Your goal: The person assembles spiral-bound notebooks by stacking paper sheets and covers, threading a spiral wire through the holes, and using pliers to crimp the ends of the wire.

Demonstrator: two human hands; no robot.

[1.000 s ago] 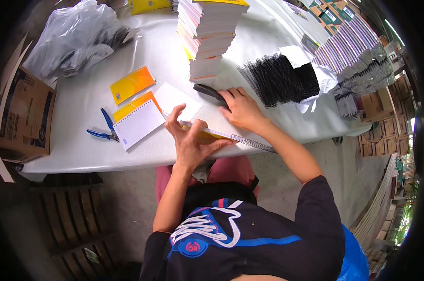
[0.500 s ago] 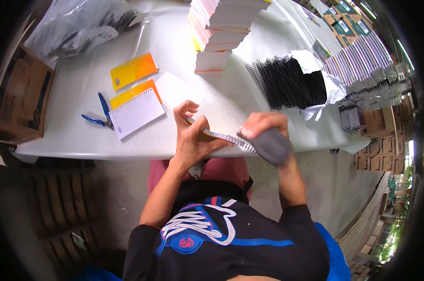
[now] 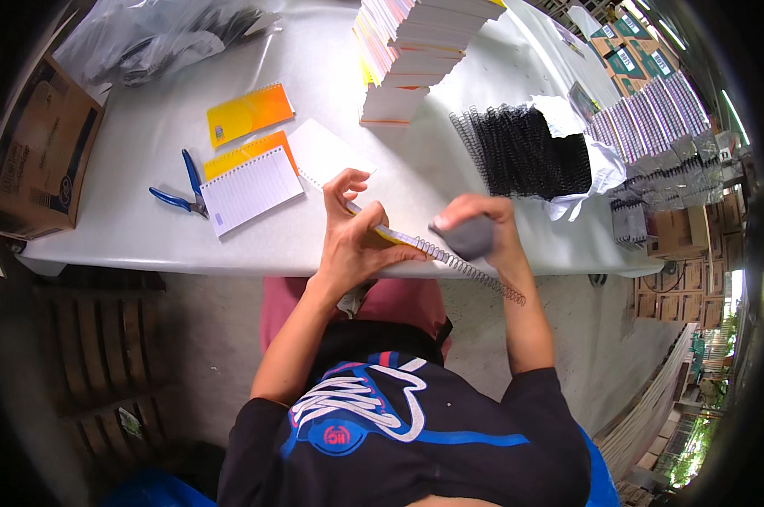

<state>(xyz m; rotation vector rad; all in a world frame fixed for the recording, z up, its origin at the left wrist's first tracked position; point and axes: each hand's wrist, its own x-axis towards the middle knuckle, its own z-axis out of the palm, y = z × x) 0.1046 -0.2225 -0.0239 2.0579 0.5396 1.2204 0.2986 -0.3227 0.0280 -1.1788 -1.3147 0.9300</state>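
Note:
My left hand (image 3: 348, 241) is closed around a small notebook (image 3: 390, 236), pinched edge-up above the table's front edge. A dark spiral coil (image 3: 487, 280) runs along the notebook's edge, and its free end sticks out toward my right forearm. My right hand (image 3: 487, 213) grips a dark grey, rounded pad (image 3: 473, 240) close beside the coil. Motion blurs the pad, so I cannot tell its exact kind or whether it touches the coil. Left of my hands lie a lined notepad (image 3: 251, 193) over an orange-yellow notebook (image 3: 234, 159), another yellow-orange notebook (image 3: 251, 114) and white sheets (image 3: 324, 148).
Blue-handled pliers (image 3: 183, 190) lie left of the lined notepad. A tall stack of paper blocks (image 3: 411, 72) stands at the back. Many black coils (image 3: 525, 152) lie on white wrapping at the right, near stacked bound notebooks (image 3: 652, 118). A cardboard box (image 3: 40, 156) stands far left.
My right hand and the grey pad have shifted slightly left and up, and the pad shows a different tilt. More of the coil's free end is visible. My left hand keeps its hold.

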